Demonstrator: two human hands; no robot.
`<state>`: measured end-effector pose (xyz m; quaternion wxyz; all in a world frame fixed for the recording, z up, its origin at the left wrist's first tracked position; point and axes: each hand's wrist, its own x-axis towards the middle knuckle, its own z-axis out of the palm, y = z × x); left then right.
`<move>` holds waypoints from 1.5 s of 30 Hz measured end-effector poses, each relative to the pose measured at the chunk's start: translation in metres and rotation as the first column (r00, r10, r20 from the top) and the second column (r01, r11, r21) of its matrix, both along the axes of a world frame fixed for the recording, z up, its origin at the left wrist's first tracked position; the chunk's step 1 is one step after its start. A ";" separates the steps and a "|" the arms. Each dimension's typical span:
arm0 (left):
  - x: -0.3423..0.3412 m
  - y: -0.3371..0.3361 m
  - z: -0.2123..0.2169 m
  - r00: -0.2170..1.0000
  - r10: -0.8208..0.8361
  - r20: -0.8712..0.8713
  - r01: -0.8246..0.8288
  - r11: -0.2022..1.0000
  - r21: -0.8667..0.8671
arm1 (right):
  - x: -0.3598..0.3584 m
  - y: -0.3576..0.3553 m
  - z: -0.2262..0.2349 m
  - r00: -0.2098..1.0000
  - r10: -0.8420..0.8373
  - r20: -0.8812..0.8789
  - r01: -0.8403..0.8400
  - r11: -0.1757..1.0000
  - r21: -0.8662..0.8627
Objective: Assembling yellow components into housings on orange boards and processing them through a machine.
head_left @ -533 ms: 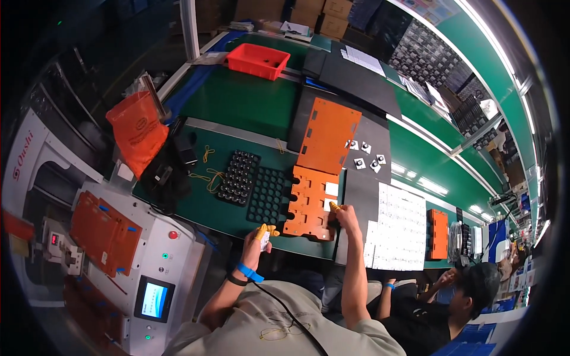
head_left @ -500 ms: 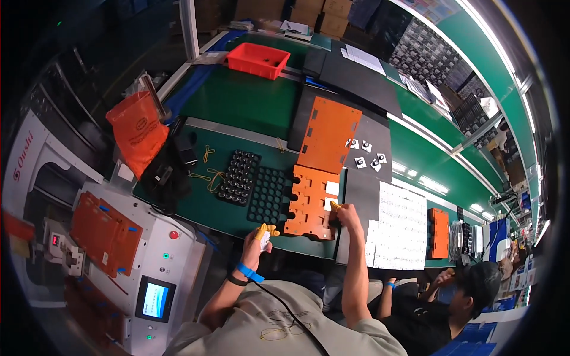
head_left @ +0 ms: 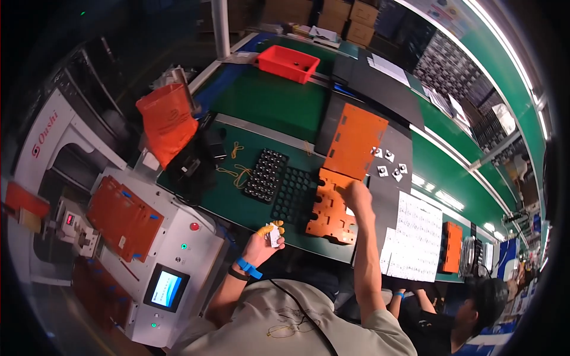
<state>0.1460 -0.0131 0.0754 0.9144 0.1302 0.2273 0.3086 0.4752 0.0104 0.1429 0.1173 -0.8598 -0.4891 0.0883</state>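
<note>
My left hand (head_left: 267,242), with yellow finger covers, is closed on several small white square pieces (head_left: 275,235) in front of the table's near edge. My right hand (head_left: 358,198) reaches over the right side of an orange fixture (head_left: 330,209) with notches and pockets. Its fingers point down and are hidden behind the hand, so their grip does not show. A white edge shows beside that hand on the fixture. The fixture's flat orange lid (head_left: 356,139) lies opened away behind it.
Left of the fixture lie a black tray with round holes (head_left: 293,193) and another filled with small dark parts (head_left: 265,174). White squares with black parts (head_left: 382,171) sit on the black mat at right, near printed sheets (head_left: 417,237). A machine (head_left: 178,261) stands left; a co-worker (head_left: 451,314) sits right.
The whole view has shifted, so the table appears farther right. My right hand has moved from the fixture's near right part to farther up its right side. My left hand still holds the white pieces.
</note>
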 end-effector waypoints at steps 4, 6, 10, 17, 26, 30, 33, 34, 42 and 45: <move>-0.035 -0.005 -0.016 0.981 0.102 0.162 -0.078 0.985 -0.152 | -0.103 0.049 0.018 0.885 0.460 -0.073 -0.437 0.875 0.209; -0.044 -0.007 -0.015 0.975 0.177 0.136 -0.124 0.935 -0.332 | -0.108 0.076 -0.021 0.829 0.559 -0.020 -0.543 0.813 0.208; -0.067 -0.023 -0.010 0.981 0.095 -0.170 -0.092 0.995 0.028 | -0.116 0.103 -0.067 0.743 0.668 0.044 -0.657 0.716 0.236; -0.067 -0.030 -0.012 0.979 0.065 -0.195 -0.033 0.986 0.160 | -0.112 0.123 -0.067 0.634 0.772 0.044 -0.769 0.623 0.141; -0.029 -0.017 0.019 0.998 0.039 -0.055 -0.036 0.998 0.058 | -0.105 0.123 -0.066 0.641 0.751 -0.162 -0.702 0.658 0.272; -0.033 -0.009 0.012 0.993 -0.114 -0.032 0.118 0.983 0.138 | -0.100 0.127 -0.071 0.575 0.780 -0.248 -0.706 0.626 0.331; -0.029 -0.008 0.007 0.982 -0.151 -0.116 0.180 0.935 0.306 | -0.096 0.134 -0.078 0.608 0.764 -0.218 -0.725 0.646 0.240; -0.024 -0.009 0.009 0.985 -0.102 -0.143 0.142 0.940 0.310 | -0.095 0.135 -0.079 0.610 0.761 -0.220 -0.722 0.648 0.241; -0.027 0.001 0.012 0.995 -0.035 0.095 0.017 0.983 0.184 | -0.101 0.110 -0.041 0.690 0.620 -0.373 -0.503 0.781 0.369; -0.021 0.007 0.024 0.994 -0.044 0.100 0.023 0.978 0.209 | -0.092 0.084 -0.029 0.612 0.599 -0.517 -0.365 0.793 0.487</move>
